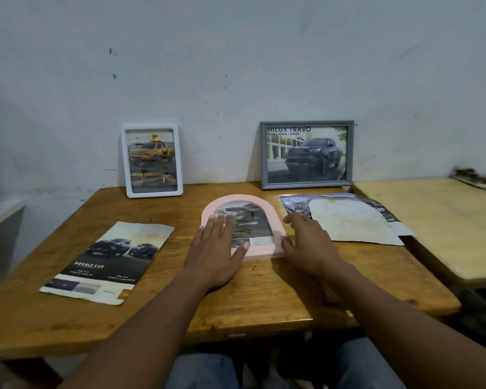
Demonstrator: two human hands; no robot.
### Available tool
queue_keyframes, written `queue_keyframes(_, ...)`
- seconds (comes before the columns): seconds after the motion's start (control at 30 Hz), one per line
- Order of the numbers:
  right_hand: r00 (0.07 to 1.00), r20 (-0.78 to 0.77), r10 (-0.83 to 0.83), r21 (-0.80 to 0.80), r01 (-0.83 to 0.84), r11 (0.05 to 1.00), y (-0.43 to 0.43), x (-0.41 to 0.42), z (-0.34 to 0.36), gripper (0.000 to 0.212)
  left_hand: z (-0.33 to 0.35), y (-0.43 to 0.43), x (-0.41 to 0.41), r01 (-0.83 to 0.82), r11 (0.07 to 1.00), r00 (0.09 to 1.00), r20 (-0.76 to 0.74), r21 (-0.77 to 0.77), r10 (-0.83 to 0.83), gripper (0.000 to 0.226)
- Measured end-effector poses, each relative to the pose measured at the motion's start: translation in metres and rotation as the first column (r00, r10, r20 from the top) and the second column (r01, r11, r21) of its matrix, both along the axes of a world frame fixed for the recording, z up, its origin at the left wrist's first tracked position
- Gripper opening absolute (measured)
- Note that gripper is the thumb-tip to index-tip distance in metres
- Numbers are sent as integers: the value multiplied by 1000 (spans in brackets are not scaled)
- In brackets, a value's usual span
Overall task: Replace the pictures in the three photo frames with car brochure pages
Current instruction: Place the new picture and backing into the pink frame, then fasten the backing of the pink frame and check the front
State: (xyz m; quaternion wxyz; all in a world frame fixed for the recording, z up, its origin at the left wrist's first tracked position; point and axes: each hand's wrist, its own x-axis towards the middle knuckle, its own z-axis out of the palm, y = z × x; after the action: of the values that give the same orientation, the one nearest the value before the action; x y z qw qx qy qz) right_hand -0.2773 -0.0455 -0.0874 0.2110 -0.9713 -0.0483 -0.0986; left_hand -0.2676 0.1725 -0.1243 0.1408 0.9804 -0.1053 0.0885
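Now pink arched frame (243, 224) flat, car page inside.

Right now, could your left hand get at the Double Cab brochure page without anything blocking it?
Probably yes. The left hand rests flat on the pink frame, and the brochure page lies just to its left with only bare table between.

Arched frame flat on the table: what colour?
Pink, seen in the head view: arched frame.
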Motion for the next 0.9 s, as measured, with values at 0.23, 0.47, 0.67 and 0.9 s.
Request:
queue_keyframes(0.23, 1000, -9, -21, -178, 19, 984, -44, -53, 5, 37, 0, -37, -20, 50, 999, 994, -96, 4, -49, 78)
queue_keyframes(0.47, 1000, -14, 20, -162, -22, 987, -52, -93, -17, 53, 5, -28, -27, 21, 999, 991, -128, -41, -26, 83)
queue_keyframes(0.67, 998, 10, -67, -91, 68, 993, -43, -79, -19, 44, 6, -13, -22, -23, 999, 995, -97, -44, 19, 76)
queue_keyframes(0.9, 987, -48, -155, 141, 161, 977, -54, -39, 8, 25, 16, 11, 11, -74, 994, 991, -113, -83, 64, 71)
